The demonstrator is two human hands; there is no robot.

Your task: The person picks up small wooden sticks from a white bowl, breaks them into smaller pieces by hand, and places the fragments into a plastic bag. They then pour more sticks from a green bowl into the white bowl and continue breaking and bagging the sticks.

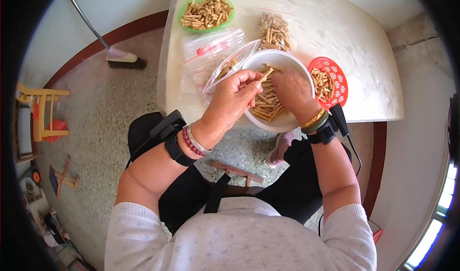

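Note:
My left hand (234,97) pinches a few short tan sticks (266,73) between thumb and fingertips, over the left side of a white bowl (307,72). In the bowl lie many more of these dry-looking sticks (266,109). My right hand (293,92) reaches down into the bowl from the right, knuckles up; its fingers are mostly hidden under the hand. Just left of the bowl, an opened clear zip bag (245,55) with some sticks inside leans close to my left hand.
A green plate (231,18) heaped with sticks stands at the back left, and a filled bag (274,31) lies behind the bowl. Flat zip bags (203,48) are at left. A red basket (339,79) with sticks sits right. A broom (122,57) stands beyond the table (354,26).

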